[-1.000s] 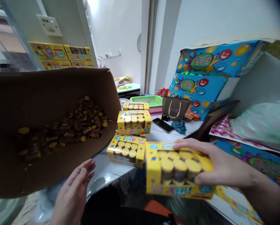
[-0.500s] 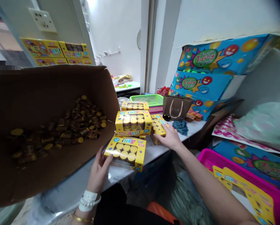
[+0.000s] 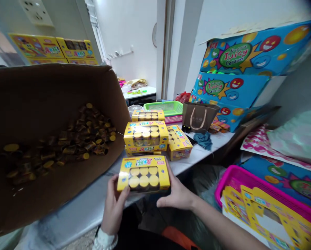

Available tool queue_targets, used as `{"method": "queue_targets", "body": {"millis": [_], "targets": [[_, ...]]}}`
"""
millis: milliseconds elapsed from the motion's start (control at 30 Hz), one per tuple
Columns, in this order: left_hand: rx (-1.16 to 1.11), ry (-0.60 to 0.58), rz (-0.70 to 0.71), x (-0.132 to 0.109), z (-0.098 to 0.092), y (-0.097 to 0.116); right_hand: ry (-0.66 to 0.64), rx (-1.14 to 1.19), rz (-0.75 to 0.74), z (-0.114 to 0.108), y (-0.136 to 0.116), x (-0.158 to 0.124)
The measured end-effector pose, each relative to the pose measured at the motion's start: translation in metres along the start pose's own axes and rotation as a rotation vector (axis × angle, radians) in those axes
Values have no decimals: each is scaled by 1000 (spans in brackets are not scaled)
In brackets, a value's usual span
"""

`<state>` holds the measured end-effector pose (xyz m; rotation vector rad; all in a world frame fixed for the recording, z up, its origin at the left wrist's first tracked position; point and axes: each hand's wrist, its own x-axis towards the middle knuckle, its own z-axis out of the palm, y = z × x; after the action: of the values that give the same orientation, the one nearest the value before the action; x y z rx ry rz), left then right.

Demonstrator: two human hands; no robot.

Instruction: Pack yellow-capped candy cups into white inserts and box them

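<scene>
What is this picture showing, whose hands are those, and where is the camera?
There is no machine here, just a person's two bare hands. The camera sits on that person's head and looks down, so you see what they see. The left hand and right hand hold one yellow box with yellow-lidded tubs showing through its window. More filled boxes stand on the white table. To the left, a big cardboard carton holds loose tubs. To the right, a pink basket holds flat unfolded boxes.
</scene>
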<state>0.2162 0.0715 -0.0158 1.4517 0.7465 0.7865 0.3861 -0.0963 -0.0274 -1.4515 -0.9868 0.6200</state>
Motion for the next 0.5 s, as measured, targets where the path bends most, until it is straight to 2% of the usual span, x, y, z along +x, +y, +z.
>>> {"method": "queue_targets", "body": {"millis": [67, 133, 200, 267, 300, 367, 433, 500], "targets": [[-27, -12, -8, -19, 1, -9, 11, 165, 4, 4, -2, -9], [-70, -60, 14, -34, 11, -17, 64, 248, 64, -6, -11, -29], [-49, -233, -30, -40, 29, -20, 136, 233, 136, -31, -23, -51], [-18, -401, -62, -37, 53, -17, 238, 162, 137, -67, -38, -66], [-5, -481, -17, -35, 65, -13, 304, 112, 108, -86, -46, -68], [-4, -607, 193, -34, 85, -2, 445, -2, 36, -124, -62, -62], [-9, -647, 434, -38, 99, 12, 520, -103, -6, -160, -74, -42], [16, -627, 602, -44, 113, 23, 508, -142, -35, -191, -77, -12]]}}
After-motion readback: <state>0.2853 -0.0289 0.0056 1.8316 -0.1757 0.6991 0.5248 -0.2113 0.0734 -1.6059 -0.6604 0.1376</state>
